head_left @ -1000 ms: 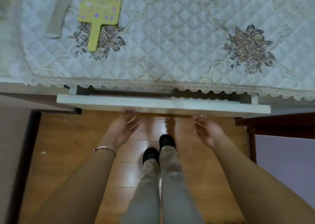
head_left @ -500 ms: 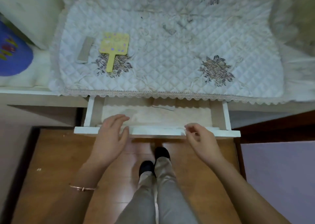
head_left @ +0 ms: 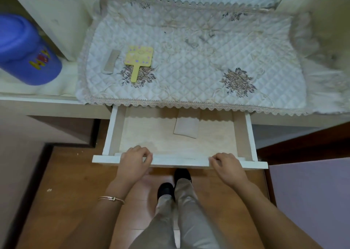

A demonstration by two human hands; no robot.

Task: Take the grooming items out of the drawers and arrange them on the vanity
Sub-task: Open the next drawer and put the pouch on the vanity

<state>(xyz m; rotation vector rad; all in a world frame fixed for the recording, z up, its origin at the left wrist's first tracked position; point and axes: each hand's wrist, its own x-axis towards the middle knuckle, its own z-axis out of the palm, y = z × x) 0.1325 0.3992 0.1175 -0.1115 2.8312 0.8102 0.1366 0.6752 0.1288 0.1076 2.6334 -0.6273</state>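
One drawer [head_left: 248,135], holding one flat beige piece [head_left: 186,125]. On the tabletop, one quilted cloth [head_left: 189,68], one yellow hand mirror [head_left: 139,58], one beige strip [head_left: 111,61] and one blue container [head_left: 24,49]. Two hands: left hand [head_left: 134,161], right hand [head_left: 227,165]. One bracelet [head_left: 111,199]. Two black shoes [head_left: 165,190]

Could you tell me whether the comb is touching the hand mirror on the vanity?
Apart. The head view shows a strip of cloth between the comb and the hand mirror, which lie side by side.

White drawer [head_left: 180,161], yellow hand mirror [head_left: 139,58] with purple dots, white quilted floral cloth [head_left: 189,63], blue container [head_left: 26,49].
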